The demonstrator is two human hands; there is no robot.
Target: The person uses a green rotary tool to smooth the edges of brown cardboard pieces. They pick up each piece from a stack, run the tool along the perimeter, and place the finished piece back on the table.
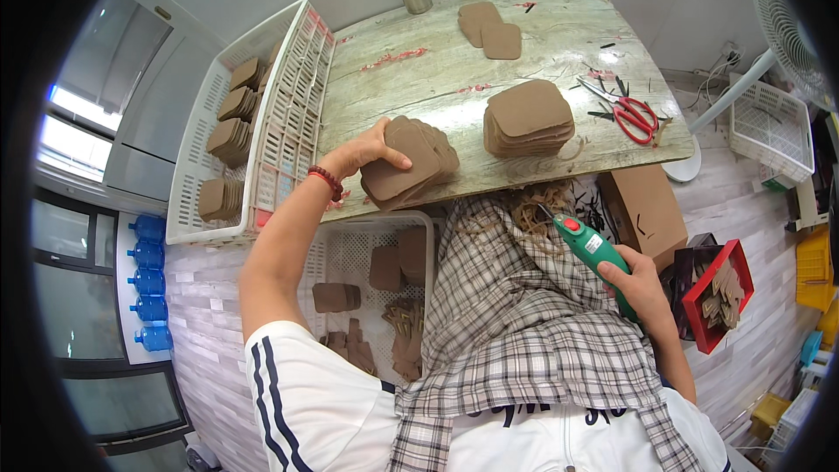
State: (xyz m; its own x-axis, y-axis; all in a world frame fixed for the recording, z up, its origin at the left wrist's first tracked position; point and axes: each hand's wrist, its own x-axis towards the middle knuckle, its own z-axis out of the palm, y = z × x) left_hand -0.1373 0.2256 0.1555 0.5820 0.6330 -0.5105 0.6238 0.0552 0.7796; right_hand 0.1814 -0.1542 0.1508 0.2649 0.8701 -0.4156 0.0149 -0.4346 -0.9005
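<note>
Striped sleeve [297, 389], plaid apron [524, 345], red bracelet [327, 181]

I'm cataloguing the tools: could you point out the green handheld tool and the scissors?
Green handheld tool [594, 254], head view: middle of its body.
Scissors [621, 106], head view: red handles, near the pivot.

Unreadable lettering [603, 415] marks the shirt [516, 450] and the green tool's label [595, 242].

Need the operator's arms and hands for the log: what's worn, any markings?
Both hands are ungloved: left hand, right hand. The left wrist wears a dark red beaded bracelet; none shows on the right. The left sleeve is short and white with dark lengthwise stripes.
</note>
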